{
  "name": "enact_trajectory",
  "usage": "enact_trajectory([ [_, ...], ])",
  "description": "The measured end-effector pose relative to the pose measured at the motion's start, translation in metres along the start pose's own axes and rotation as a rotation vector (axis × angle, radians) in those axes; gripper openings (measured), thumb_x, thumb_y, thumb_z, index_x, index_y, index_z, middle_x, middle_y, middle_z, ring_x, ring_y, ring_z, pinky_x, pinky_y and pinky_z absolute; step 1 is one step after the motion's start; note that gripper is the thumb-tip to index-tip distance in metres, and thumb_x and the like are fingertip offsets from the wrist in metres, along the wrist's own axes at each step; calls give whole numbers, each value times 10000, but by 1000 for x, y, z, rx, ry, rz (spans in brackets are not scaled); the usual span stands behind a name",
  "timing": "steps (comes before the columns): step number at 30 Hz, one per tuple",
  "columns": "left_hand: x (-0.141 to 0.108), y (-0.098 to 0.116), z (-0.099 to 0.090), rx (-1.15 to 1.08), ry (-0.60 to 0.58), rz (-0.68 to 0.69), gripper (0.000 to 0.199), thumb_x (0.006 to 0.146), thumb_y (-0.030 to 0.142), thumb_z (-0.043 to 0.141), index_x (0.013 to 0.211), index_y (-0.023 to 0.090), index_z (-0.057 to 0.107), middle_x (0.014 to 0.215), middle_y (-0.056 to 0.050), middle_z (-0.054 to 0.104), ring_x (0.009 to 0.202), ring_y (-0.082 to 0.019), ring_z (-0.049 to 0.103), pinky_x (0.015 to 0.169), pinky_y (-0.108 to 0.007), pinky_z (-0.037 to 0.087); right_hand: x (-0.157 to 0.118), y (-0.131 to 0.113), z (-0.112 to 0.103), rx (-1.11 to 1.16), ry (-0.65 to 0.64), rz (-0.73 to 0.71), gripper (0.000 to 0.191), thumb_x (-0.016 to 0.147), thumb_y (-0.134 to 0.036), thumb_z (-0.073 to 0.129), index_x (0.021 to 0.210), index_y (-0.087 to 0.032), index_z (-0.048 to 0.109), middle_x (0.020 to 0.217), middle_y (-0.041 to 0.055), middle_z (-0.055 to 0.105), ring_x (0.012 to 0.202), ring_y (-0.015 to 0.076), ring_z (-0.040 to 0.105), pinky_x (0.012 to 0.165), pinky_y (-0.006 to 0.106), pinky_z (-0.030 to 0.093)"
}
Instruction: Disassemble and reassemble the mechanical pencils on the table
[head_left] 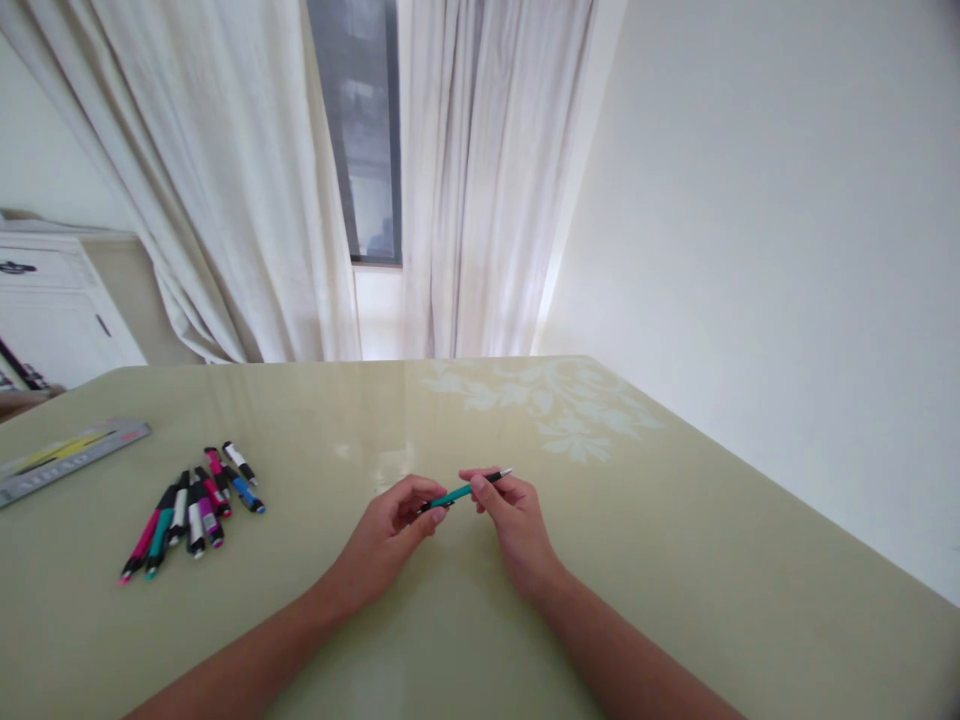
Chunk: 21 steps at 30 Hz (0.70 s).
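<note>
Both hands hold a teal ballpoint pen (pixel 456 495) above the middle of the table. Its silver tip and black grip point right and slightly away from me. My left hand (pixel 390 525) pinches the black clip end between thumb and fingers. Near the black grip, the thumb and fingers of my right hand (pixel 517 520) close round the barrel. To the left lie several loose pens in pink, teal, white, purple and blue, among them a purple pen (pixel 208 522) and a blue pen (pixel 246 491). Parts of some pens are covered by others.
A flat grey and yellow package (pixel 82 455) lies at the table's left side. The glossy table (pixel 675 600) has a white floral pattern at the far right. Beyond it are curtains (pixel 225 180), a window, a white cabinet (pixel 52 300) and, at right, a wall.
</note>
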<state>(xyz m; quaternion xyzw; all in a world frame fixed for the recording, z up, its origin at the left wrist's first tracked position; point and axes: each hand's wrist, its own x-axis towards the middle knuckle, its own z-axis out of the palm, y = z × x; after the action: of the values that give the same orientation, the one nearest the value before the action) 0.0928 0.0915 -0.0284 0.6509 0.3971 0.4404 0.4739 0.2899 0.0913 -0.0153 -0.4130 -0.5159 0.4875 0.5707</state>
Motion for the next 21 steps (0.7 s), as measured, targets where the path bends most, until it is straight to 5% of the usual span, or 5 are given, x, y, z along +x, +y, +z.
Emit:
enact_trajectory([
  [4, 4, -3, -4, -33, 37, -51, 322, 866, 490, 734, 1069, 242, 770, 985, -71, 756, 899, -246, 679, 803, -341, 535, 3, 4, -5, 133, -13, 78, 365, 834, -502, 782, 1017, -188, 814, 741, 38, 671, 720, 169, 571, 726, 319, 478],
  [9, 3, 0, -1, 41, -60, -42, 288, 872, 487, 736, 1031, 254, 791, 1017, -70, 769, 905, -246, 687, 837, -343, 537, 2, 5, -5, 57, -82, 81, 329, 800, -454, 832, 999, -196, 793, 792, 21, 673, 724, 152, 550, 721, 290, 469],
  [13, -2, 4, 1, 96, -53, -30, 328, 942, 504, 650, 1098, 234, 751, 1092, -73, 744, 957, -232, 672, 880, -337, 524, 1, -2, -5, 112, -111, 101, 380, 927, -576, 660, 983, -201, 673, 864, 40, 686, 762, 168, 600, 688, 283, 483],
  [17, -3, 5, 1, 48, 17, -66, 344, 957, 507, 633, 1122, 214, 704, 1034, -67, 720, 897, -207, 651, 828, -317, 522, 5, -12, -14, -129, -264, 86, 376, 994, -548, 572, 1011, -189, 682, 592, -43, 508, 563, 120, 442, 556, 244, 346],
  [21, -3, 5, 1, -44, 6, -78, 441, 929, 476, 684, 1292, 228, 647, 1073, -63, 698, 855, -183, 641, 802, -313, 528, 6, -17, -22, -370, -305, 43, 354, 965, -498, 629, 910, -175, 762, 625, -32, 477, 599, 118, 408, 558, 258, 281],
])
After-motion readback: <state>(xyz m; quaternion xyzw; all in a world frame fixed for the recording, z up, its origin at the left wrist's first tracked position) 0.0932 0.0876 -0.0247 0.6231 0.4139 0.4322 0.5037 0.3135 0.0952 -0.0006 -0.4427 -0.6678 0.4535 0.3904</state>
